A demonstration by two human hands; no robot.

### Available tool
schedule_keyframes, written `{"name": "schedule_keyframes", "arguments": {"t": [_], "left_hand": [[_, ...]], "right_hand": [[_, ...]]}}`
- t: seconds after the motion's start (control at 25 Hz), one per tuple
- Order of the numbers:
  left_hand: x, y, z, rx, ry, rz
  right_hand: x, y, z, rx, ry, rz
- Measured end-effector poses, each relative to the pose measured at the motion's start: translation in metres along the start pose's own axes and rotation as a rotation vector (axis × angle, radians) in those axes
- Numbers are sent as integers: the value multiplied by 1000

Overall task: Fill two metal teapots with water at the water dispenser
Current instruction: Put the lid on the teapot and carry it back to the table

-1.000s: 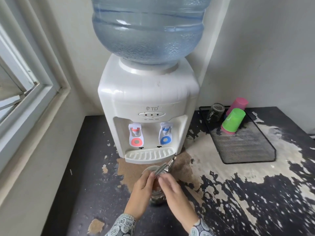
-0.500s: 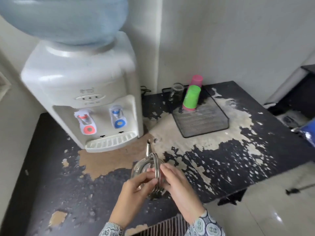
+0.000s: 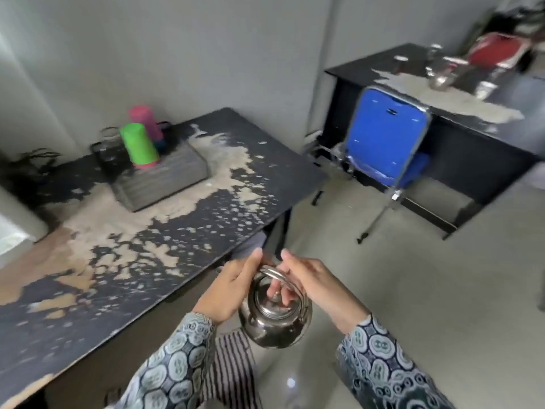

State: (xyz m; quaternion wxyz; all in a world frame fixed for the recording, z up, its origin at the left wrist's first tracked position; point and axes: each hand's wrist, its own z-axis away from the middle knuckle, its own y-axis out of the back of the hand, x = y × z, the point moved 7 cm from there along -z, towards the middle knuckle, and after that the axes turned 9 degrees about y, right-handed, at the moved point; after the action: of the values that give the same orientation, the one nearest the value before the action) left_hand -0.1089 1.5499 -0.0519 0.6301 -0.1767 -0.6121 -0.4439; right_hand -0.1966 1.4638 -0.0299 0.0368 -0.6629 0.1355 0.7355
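I hold a shiny metal teapot (image 3: pixel 274 323) with its lid on, off the near edge of the worn black table (image 3: pixel 182 231) and above the floor. My left hand (image 3: pixel 233 287) cups the pot's left side, thumb raised by the handle. My right hand (image 3: pixel 318 287) grips the arched handle, fingers curled under it toward the lid. A second metal teapot (image 3: pixel 439 75), blurred, stands on the far black desk (image 3: pixel 472 119). Only a white corner of the water dispenser (image 3: pixel 11 222) shows at the left edge.
A black mesh tray (image 3: pixel 165 181) on the table holds a green cup (image 3: pixel 138 146), a pink cup (image 3: pixel 144 119) and a glass (image 3: pixel 109 140). A blue folding chair (image 3: pixel 386 134) stands before the far desk. Pale tiled floor (image 3: pixel 413 290) lies between the two tables.
The view has swung right, away from the dispenser. Both hands have carried the teapot from the tabletop past the table's edge, and the far desk and chair have come into sight.
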Motion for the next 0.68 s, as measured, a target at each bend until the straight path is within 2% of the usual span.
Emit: {"name": "schedule_keyframes", "arguments": {"t": [0.28, 0.44, 0.68], "left_hand": [[72, -205, -77, -436, -56, -144], [111, -314, -121, -611, -152, -223], [181, -440, -208, -799, -198, -235]], "right_hand": [[53, 187, 117, 429, -145, 42], [77, 284, 160, 692, -201, -3], [104, 431, 175, 813, -205, -85]]}}
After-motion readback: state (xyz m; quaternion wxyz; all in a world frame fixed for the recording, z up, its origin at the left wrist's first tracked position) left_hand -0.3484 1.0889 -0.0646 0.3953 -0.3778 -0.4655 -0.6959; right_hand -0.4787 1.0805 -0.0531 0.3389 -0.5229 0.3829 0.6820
